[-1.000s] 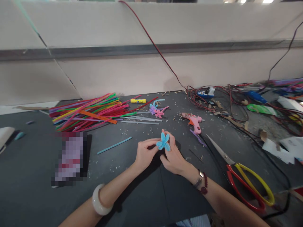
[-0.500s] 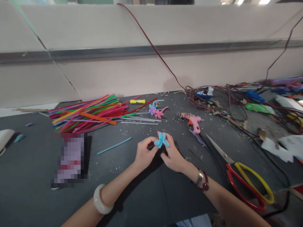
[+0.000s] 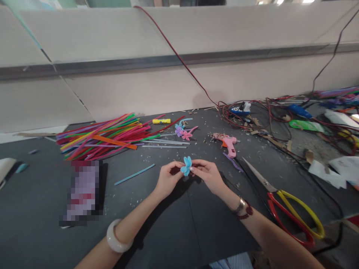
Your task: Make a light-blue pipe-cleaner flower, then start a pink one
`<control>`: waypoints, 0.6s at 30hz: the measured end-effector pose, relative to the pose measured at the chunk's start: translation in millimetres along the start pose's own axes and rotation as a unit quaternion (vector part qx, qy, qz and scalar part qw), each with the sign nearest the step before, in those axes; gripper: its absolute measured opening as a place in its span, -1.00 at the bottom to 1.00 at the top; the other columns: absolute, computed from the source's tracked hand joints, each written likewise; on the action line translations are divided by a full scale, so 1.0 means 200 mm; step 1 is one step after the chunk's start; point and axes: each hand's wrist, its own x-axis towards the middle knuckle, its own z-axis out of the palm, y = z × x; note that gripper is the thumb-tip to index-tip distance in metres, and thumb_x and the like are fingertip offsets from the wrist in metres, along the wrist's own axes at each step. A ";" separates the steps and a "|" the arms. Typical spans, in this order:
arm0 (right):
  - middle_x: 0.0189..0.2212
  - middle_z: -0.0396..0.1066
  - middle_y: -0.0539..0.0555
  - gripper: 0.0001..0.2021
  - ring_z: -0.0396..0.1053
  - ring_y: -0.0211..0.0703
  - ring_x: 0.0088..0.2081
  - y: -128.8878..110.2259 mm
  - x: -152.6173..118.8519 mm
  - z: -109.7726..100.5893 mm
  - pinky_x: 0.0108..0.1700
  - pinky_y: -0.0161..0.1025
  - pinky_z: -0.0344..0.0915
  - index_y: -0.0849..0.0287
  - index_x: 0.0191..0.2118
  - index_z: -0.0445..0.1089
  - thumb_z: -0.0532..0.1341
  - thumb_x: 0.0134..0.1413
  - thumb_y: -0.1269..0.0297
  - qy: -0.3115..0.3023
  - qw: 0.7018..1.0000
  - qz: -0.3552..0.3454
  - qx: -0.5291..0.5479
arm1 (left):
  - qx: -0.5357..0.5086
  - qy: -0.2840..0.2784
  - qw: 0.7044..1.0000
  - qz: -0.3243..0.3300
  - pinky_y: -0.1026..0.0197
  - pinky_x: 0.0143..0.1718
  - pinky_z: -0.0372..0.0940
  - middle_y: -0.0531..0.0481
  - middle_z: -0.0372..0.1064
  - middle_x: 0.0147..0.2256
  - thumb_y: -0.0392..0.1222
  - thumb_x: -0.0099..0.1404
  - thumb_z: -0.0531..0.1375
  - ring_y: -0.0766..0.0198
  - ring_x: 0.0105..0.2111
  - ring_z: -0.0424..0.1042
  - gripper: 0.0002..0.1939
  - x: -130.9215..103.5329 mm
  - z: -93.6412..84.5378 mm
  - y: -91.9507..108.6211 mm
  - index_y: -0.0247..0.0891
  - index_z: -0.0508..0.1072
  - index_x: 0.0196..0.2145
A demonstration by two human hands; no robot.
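Observation:
A small blue pipe-cleaner flower (image 3: 186, 166) is held between both hands above the dark table. My left hand (image 3: 168, 178) pinches it from the left with thumb and forefinger. From the right, my right hand (image 3: 206, 175) closes thumb and fingers on its petals. The flower's underside is hidden by the fingers. A single blue pipe cleaner (image 3: 134, 174) lies on the table left of my left hand. Beyond the hands lie a purple flower (image 3: 178, 130) and a pink flower (image 3: 186, 135), both of pipe cleaner.
A heap of coloured pipe cleaners (image 3: 103, 138) lies back left, near a yellow glue stick (image 3: 161, 121) and clear glue sticks (image 3: 168, 142). On the right are a pink glue gun (image 3: 229, 144), large scissors (image 3: 276, 190) and tangled cables (image 3: 224, 110). A blurred-out object (image 3: 84, 190) sits at left.
My right hand has turned, and its thumb now presses on the petals. The blue flower has tilted from facing up to a more sideways pose and shifted slightly left.

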 end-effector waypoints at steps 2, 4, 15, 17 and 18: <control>-0.49 0.42 0.00 -0.81 0.34 -0.32 -0.48 -0.01 0.00 0.00 -0.39 -0.33 0.29 0.19 -0.32 0.42 0.27 -0.18 0.32 -0.011 1.000 0.011 0.009 | -0.030 -0.020 0.999 -0.026 0.32 -0.39 0.23 0.01 0.38 -0.48 -0.28 0.01 0.22 0.34 -0.46 0.34 -0.90 0.01 -0.01 0.00 -0.34 0.37 -0.56; -0.51 0.41 -0.01 -0.80 0.32 -0.34 -0.50 -0.01 0.00 0.00 -0.42 -0.35 0.27 0.19 -0.32 0.42 0.28 -0.20 0.33 -0.023 0.999 0.020 0.008 | -0.045 -0.033 0.998 -0.041 0.32 -0.41 0.23 0.03 0.37 -0.52 -0.28 0.00 0.23 0.36 -0.50 0.33 -0.88 0.02 -0.01 0.01 -0.34 0.36 -0.59; -0.57 0.34 -0.03 -0.82 0.21 -0.40 -0.57 -0.05 0.01 -0.02 -0.52 -0.40 0.17 0.24 -0.36 0.44 0.27 -0.20 0.33 -0.040 0.997 0.041 -0.042 | 0.044 -0.023 0.997 -0.066 0.34 -0.47 0.23 0.03 0.43 -0.55 -0.23 -0.03 0.25 0.34 -0.55 0.35 -0.89 0.01 -0.05 -0.02 -0.32 0.48 -0.50; -0.55 0.35 -0.02 -0.82 0.22 -0.39 -0.55 -0.06 0.02 -0.02 -0.49 -0.39 0.18 0.23 -0.36 0.44 0.27 -0.20 0.34 -0.051 0.997 0.040 -0.042 | 0.043 -0.041 0.995 -0.076 0.33 -0.44 0.25 0.01 0.46 -0.52 -0.24 -0.02 0.24 0.32 -0.52 0.38 -0.88 0.02 -0.05 -0.01 -0.31 0.50 -0.47; -0.53 0.36 -0.01 -0.83 0.23 -0.39 -0.54 -0.06 0.02 -0.03 -0.48 -0.38 0.18 0.23 -0.36 0.44 0.28 -0.20 0.34 -0.056 0.997 0.039 -0.040 | 0.043 -0.051 0.995 -0.081 0.32 -0.42 0.25 0.01 0.47 -0.51 -0.24 -0.01 0.24 0.31 -0.51 0.39 -0.89 0.02 -0.05 0.00 -0.31 0.51 -0.47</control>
